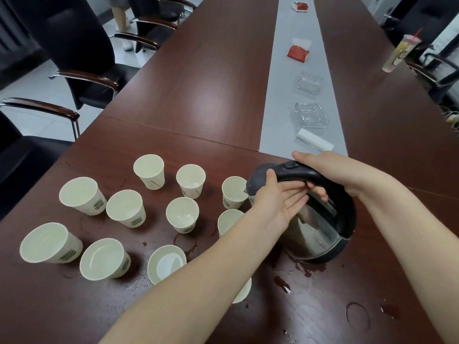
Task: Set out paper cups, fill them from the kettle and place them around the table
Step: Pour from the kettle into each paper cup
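Black chairs [74, 45] line the left side of the table [198, 95]. On its near left, paper cups [125, 207] stand upright in loose rows, apart from one another. A few hold a little water; I cannot tell about the others. The left hand [280, 197] reaches over two of them and lies flat against the kettle [315, 229], fingers straight under the handle and thumb up on the lid. The kettle is tilted left, its spout at the rim of a cup [234, 192]. The right hand [330, 170] grips the handle from above, fingers curled round it. Drops [283, 284] and rings of water wet the wood near the kettle. Beyond, a grey runner [278, 95] bears a white roll [315, 140], two glass ashtrays [310, 115] and red packets [298, 53]. At the far right stands a drink [400, 53] with a straw.
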Demonstrator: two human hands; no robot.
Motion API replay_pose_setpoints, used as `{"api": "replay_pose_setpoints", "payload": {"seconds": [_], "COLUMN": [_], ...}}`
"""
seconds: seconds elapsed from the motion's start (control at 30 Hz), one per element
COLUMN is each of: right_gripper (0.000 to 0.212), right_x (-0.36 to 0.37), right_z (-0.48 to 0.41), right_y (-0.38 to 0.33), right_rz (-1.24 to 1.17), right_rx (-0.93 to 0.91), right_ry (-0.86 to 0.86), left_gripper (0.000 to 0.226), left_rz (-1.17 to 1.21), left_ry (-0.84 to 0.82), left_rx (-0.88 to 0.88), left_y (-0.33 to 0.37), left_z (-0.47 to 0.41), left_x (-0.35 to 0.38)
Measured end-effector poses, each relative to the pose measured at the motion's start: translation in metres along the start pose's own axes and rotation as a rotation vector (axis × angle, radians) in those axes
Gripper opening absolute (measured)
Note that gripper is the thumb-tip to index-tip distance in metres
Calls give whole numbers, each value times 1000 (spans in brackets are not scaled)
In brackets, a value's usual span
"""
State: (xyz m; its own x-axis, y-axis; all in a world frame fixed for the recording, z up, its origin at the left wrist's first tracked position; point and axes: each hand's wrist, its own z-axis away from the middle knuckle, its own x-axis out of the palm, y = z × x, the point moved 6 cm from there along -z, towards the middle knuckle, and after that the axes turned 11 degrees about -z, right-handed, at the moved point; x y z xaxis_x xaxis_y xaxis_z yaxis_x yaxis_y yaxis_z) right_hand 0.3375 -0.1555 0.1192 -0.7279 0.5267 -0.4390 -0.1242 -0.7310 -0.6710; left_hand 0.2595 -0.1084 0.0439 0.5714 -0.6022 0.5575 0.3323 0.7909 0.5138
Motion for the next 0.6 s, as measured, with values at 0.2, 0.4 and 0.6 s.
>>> {"api": "replay_pose_setpoints", "payload": {"seconds": [0.2, 0.4, 0.6], "right_gripper": [65, 65, 64], "right_x": [0, 1, 0], "right_z": [-1, -1, 0], "right_y": [-4, -8, -8], "right_rz": [29, 54, 51], "right_rx": [24, 41, 31], "right_ry": [-8, -12, -7], "left_gripper": [69, 68, 68], "left_rz": [17, 35, 35], "left_ry": [-2, -5, -11], "left_rx": [-3, -4, -2], "left_y": [2, 4, 4], "left_z": [1, 2, 2], "left_x": [-1, -1, 0]}}
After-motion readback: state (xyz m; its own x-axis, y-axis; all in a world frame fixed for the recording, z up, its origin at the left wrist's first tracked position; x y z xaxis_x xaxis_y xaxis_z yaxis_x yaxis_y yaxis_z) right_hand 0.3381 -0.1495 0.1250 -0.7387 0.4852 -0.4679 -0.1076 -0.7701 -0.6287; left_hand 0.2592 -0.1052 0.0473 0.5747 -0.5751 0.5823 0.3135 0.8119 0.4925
